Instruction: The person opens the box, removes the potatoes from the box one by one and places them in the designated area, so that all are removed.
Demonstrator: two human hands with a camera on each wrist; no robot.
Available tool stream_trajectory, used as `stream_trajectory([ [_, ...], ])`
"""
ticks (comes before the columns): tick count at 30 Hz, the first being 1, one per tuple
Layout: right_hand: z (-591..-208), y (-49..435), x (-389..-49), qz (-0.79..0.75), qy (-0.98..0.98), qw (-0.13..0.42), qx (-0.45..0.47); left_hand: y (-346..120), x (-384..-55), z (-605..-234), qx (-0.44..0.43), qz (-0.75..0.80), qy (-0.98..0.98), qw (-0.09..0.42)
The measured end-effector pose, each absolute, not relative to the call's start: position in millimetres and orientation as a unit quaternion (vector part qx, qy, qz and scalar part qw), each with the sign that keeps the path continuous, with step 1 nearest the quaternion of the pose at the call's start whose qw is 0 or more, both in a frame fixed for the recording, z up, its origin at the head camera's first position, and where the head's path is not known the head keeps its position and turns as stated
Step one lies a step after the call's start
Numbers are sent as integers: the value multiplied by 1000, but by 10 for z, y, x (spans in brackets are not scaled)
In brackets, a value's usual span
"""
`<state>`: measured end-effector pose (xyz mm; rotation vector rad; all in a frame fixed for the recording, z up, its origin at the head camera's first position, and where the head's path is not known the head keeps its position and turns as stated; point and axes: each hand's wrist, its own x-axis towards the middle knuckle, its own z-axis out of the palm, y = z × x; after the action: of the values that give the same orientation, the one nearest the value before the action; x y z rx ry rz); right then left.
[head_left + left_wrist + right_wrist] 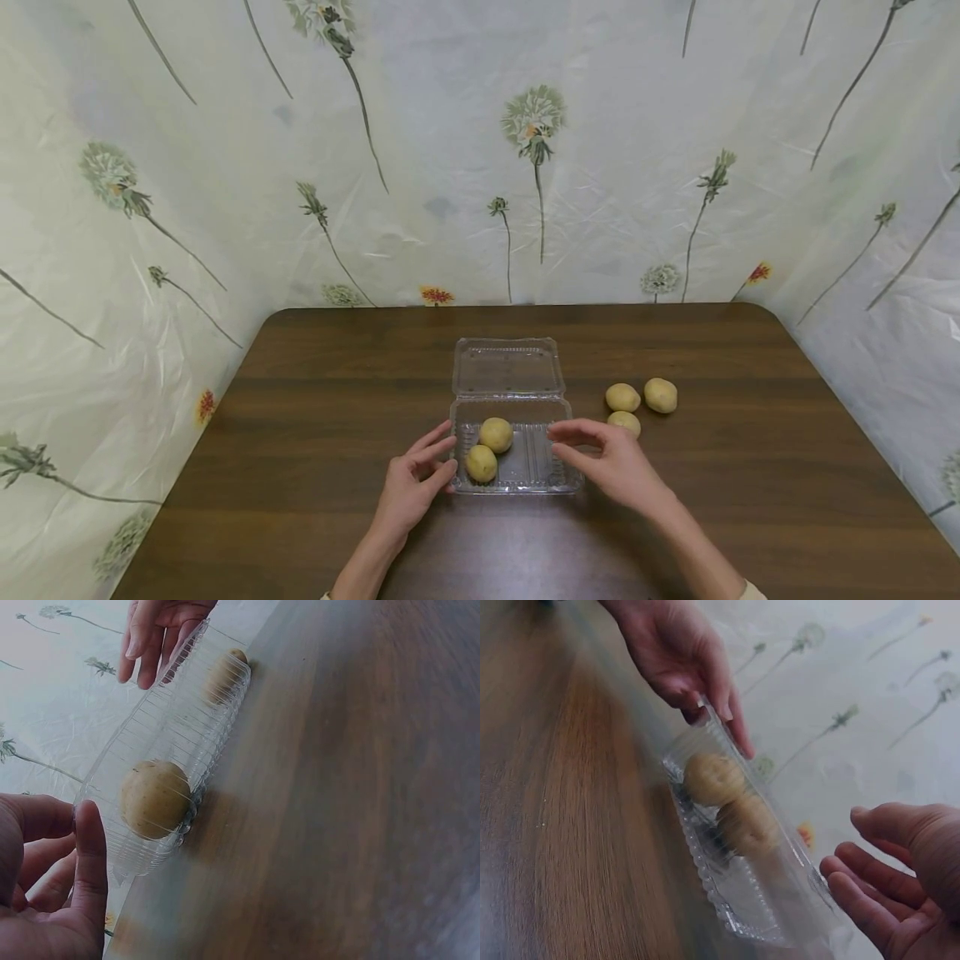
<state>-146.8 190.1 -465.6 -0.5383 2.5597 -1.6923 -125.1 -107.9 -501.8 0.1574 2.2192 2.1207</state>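
Observation:
A clear plastic clamshell container (536, 454) lies on the table with its lid (508, 371) folded back. Two potatoes (496, 435) sit in the left part of its base, side by side. My left hand (401, 496) pinches the base's left rim between thumb and fingers, which the left wrist view shows up close. At the right rim is my right hand (618, 467), fingers slightly bent and parted, nothing between them. In the right wrist view its fingertips (840, 881) come close beside the container wall.
Three more potatoes lie on the table to the right of the container; one potato (624, 423) is partly behind my right hand, with another (622, 397) behind it and a third (661, 396) farther right. Flower-printed sheeting (450, 167) surrounds the brown wooden table (337, 375).

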Motion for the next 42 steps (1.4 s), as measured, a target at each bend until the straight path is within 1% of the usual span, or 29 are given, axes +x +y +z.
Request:
stream_trajectory([
  [16,-4618,1812,-1542,-533,823,47,-188,-1084,-1255,-5029,54,692,719,32],
  [26,-4627,1734,-1597,-529,823,44,-204,-1081,-1264,-5045,79,698,711,8],
  [34,-4633,1625,-1657,-531,817,46,-220,-1083,-1249,-5038,70,702,709,13],
  [42,-4669,1546,-1716,-522,825,45,-214,-1084,-1252,-5040,71,704,706,15],
])
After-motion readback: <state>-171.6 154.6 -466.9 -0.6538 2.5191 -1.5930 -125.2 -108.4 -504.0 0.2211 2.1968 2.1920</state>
